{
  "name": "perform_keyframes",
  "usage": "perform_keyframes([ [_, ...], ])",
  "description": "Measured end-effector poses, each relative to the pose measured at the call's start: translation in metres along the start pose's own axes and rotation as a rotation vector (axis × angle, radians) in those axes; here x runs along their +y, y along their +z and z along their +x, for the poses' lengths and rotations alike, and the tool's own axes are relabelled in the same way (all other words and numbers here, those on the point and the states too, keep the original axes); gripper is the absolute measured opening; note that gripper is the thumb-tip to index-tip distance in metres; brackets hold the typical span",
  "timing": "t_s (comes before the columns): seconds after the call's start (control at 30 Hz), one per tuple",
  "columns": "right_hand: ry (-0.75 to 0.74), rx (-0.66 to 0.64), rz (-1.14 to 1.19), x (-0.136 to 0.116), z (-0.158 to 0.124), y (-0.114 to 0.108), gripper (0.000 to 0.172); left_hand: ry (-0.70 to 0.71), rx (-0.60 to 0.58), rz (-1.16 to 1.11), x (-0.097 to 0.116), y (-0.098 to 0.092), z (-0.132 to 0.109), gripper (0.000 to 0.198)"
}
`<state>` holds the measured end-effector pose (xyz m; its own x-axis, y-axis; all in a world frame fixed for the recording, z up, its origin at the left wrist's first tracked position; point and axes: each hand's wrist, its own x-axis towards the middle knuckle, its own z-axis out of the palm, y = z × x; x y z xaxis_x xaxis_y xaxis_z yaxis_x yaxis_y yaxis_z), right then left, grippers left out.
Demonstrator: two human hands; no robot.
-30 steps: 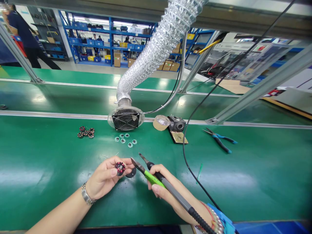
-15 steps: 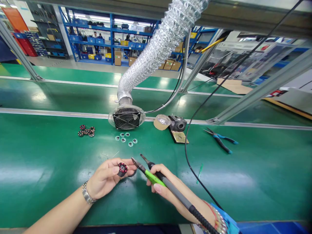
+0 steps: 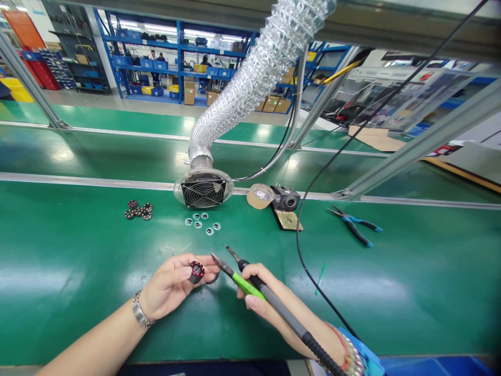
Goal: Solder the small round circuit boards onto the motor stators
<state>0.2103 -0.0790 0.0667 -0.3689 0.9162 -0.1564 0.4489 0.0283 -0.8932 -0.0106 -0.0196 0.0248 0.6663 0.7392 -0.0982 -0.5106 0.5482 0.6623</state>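
My left hand (image 3: 172,282) is closed, pinching a small round black part with a red toothed ring, like a motor stator (image 3: 197,270), between thumb and fingers. A dark curved piece (image 3: 213,279) shows under its fingertips; I cannot tell what it is. My right hand (image 3: 256,284) grips two tools at once: green-handled cutters (image 3: 246,285) and a soldering iron (image 3: 279,308). The cutter jaws point at my left fingertips, just right of the stator. The iron's tip sits slightly farther right and higher, apart from the part.
Several similar stators (image 3: 139,211) lie at left, with several small round boards (image 3: 198,225) near a fan extractor (image 3: 203,193). A thin wire (image 3: 178,250) lies closer. Behind are a tape-like roll (image 3: 260,197), an iron stand (image 3: 288,201) and pliers (image 3: 354,224). A black cable (image 3: 299,230) hangs at right.
Both hands and their tools stay almost still. In the far left background, a yellow container has come into view beyond the bench.
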Motion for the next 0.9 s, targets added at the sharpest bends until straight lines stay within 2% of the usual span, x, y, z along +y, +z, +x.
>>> perform_keyframes([
  [0.3, -0.014, 0.007, -0.045, 0.001, 0.000, 0.000, 0.023, -0.007, 0.006, 0.016, -0.001, -0.002, -0.001, 0.026],
  [0.43, -0.050, 0.052, -0.061, 0.004, 0.000, 0.003, 0.022, 0.003, -0.011, 0.020, -0.001, -0.001, 0.000, 0.024],
  [0.53, -0.047, 0.193, -0.222, 0.019, 0.003, 0.003, 0.022, 0.023, 0.012, 0.063, -0.001, 0.001, 0.002, 0.023],
  [0.63, -0.042, 0.467, -0.611, 0.053, 0.009, -0.005, 0.027, 0.041, 0.125, 0.173, -0.002, 0.003, 0.004, 0.023],
  [0.73, 0.037, 0.583, -0.943, 0.091, 0.012, -0.019, 0.027, 0.047, 0.250, 0.311, -0.004, 0.005, 0.007, 0.027],
  [0.83, 0.008, 0.658, -1.022, 0.106, 0.012, -0.026, 0.030, 0.056, 0.306, 0.471, -0.008, 0.006, 0.008, 0.029],
  [0.9, -0.107, 0.711, -0.909, 0.097, 0.012, -0.020, 0.030, 0.076, 0.318, 0.585, -0.011, 0.007, 0.009, 0.029],
])
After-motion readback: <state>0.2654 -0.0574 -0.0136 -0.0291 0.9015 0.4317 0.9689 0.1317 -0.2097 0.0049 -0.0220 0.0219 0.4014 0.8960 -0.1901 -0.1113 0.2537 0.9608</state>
